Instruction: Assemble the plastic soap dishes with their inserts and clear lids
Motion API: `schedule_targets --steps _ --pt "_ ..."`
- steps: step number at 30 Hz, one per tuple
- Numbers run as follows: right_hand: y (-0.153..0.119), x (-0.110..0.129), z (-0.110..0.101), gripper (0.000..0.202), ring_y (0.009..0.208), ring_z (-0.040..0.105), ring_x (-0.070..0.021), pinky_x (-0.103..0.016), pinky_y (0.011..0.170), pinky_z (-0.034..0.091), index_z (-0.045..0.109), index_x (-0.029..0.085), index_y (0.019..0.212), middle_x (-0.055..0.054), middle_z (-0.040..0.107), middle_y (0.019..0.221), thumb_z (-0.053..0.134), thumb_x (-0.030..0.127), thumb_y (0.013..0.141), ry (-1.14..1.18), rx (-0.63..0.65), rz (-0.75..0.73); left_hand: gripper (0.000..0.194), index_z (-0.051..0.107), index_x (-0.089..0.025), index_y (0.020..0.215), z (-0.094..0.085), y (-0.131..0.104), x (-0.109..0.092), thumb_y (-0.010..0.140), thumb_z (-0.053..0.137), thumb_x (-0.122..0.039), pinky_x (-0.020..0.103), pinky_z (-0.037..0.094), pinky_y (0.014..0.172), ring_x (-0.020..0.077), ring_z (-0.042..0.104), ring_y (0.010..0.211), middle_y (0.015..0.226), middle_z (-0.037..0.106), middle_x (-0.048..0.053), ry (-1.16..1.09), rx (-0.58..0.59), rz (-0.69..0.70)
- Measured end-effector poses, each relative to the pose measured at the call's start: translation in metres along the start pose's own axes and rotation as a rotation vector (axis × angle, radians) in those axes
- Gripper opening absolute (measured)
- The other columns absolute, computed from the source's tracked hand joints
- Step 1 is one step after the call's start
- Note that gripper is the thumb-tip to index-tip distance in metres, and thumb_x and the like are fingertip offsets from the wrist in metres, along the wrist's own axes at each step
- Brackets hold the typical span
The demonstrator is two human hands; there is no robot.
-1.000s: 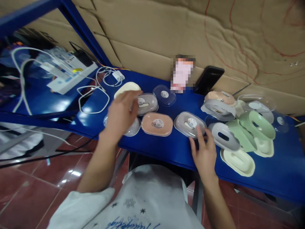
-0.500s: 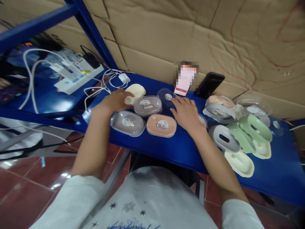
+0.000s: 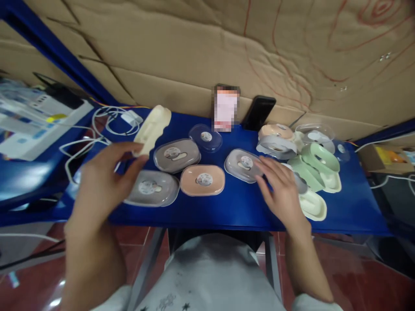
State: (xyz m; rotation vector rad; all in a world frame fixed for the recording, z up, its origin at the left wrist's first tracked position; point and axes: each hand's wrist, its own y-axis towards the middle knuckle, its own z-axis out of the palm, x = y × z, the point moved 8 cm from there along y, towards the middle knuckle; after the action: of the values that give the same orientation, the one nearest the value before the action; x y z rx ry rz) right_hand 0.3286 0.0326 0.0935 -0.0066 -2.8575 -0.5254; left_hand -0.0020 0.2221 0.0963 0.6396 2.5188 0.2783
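My left hand [image 3: 105,179] pinches the near end of a cream tray [image 3: 152,129], which is raised and tilted above the left part of the blue table. Below and beside it lie two grey lidded boxes, one [image 3: 177,156] behind the other [image 3: 152,188]. A peach lidded box [image 3: 203,180] lies to their right, and a clear lid [image 3: 205,138] with a round sticker behind it. My right hand [image 3: 279,185] is open, its fingertips at the right edge of another grey lidded box [image 3: 243,165].
Green rings [image 3: 320,158], a grey ring [image 3: 276,147] and cream trays [image 3: 313,205] are heaped at the right. A lit phone [image 3: 226,108] and a black phone [image 3: 259,112] lean on the cardboard. White cables [image 3: 110,123] and a power strip [image 3: 45,134] are left.
My left hand has lifted the cream tray off the table. My right hand has moved right, from near the clear lid to the grey box's edge. The view has shifted to the right.
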Motion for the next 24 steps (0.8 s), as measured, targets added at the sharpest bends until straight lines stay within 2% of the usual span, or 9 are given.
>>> schedule_targets --steps 3,5,8,10,13,15,20,22,24 --pt "-0.064 -0.044 -0.012 0.044 0.133 0.067 -0.0315 -0.047 0.112 0.049 0.063 0.023 0.149 -0.012 0.073 0.144 0.065 0.033 0.107 -0.182 -0.056 0.131 0.019 0.069 -0.023 0.126 0.006 -0.045 -0.06 0.108 0.063 -0.025 0.037 0.058 0.107 0.0213 0.073 0.12 0.132 0.075 0.005 -0.117 0.0 0.181" --pt "-0.09 -0.067 -0.008 0.041 0.128 0.07 -0.0316 -0.047 0.109 0.049 0.065 0.022 0.146 -0.012 0.075 0.14 0.067 0.03 0.106 -0.269 -0.051 0.174 0.024 0.068 -0.024 0.128 0.028 -0.078 -0.107 0.107 0.061 -0.015 0.036 0.059 0.109 0.0206 0.071 0.124 0.132 0.074 0.005 -0.216 0.107 0.372" --pt "-0.104 -0.082 -0.008 0.035 0.12 0.075 -0.0284 -0.046 0.108 0.048 0.068 0.025 0.141 -0.008 0.079 0.133 0.065 0.022 0.106 -0.269 -0.076 0.159 0.036 0.066 -0.019 0.131 0.073 -0.124 -0.165 0.104 0.051 -0.004 0.039 0.062 0.107 0.0228 0.071 0.124 0.131 0.074 0.008 -0.288 0.329 0.639" --pt "-0.104 -0.077 -0.018 0.036 0.116 0.076 -0.0277 -0.046 0.107 0.05 0.069 0.025 0.14 -0.008 0.08 0.127 0.067 0.021 0.105 -0.201 -0.144 0.133 0.039 0.066 -0.015 0.13 0.099 -0.143 -0.184 0.1 0.048 0.002 0.041 0.063 0.107 0.024 0.072 0.12 0.124 0.075 0.01 -0.275 0.438 0.731" --pt "-0.104 -0.052 -0.032 0.044 0.114 0.076 -0.0285 -0.046 0.103 0.054 0.066 0.026 0.144 -0.01 0.081 0.122 0.071 0.019 0.101 -0.048 -0.204 0.068 0.038 0.065 -0.012 0.128 0.123 -0.15 -0.186 0.098 0.048 0.004 0.045 0.063 0.109 0.026 0.071 0.12 0.121 0.074 0.012 -0.244 0.465 0.759" --pt "-0.106 -0.027 -0.029 0.046 0.112 0.076 -0.0269 -0.046 0.103 0.053 0.065 0.027 0.145 -0.008 0.081 0.119 0.072 0.017 0.1 0.02 -0.146 -0.004 0.039 0.064 -0.014 0.132 0.13 -0.148 -0.178 0.099 0.05 0.002 0.048 0.062 0.11 0.0287 0.068 0.129 0.133 0.071 0.015 -0.25 0.431 0.722" --pt "-0.115 0.017 0.01 0.035 0.117 0.074 -0.0225 -0.046 0.116 0.043 0.068 0.022 0.138 -0.007 0.082 0.121 0.067 0.015 0.105 0.062 0.064 -0.12 0.054 0.054 -0.028 0.154 0.132 -0.145 -0.16 0.104 0.066 -0.012 0.051 0.059 0.115 0.0342 0.051 0.154 0.168 0.046 0.017 -0.315 0.31 0.595" --pt "-0.117 0.023 0.025 0.035 0.125 0.071 -0.0221 -0.047 0.122 0.038 0.068 0.022 0.14 -0.007 0.08 0.128 0.064 0.015 0.106 0.089 0.113 -0.149 0.063 0.049 -0.03 0.16 0.132 -0.146 -0.161 0.103 0.068 -0.012 0.053 0.057 0.118 0.0356 0.045 0.159 0.174 0.037 0.017 -0.286 0.293 0.609" --pt "-0.118 0.026 0.036 0.037 0.135 0.066 -0.0222 -0.049 0.127 0.033 0.067 0.024 0.143 -0.007 0.077 0.136 0.061 0.015 0.107 0.101 0.146 -0.171 0.064 0.049 -0.027 0.161 0.134 -0.146 -0.163 0.102 0.067 -0.009 0.055 0.055 0.12 0.0361 0.041 0.161 0.175 0.037 0.017 -0.232 0.301 0.651"
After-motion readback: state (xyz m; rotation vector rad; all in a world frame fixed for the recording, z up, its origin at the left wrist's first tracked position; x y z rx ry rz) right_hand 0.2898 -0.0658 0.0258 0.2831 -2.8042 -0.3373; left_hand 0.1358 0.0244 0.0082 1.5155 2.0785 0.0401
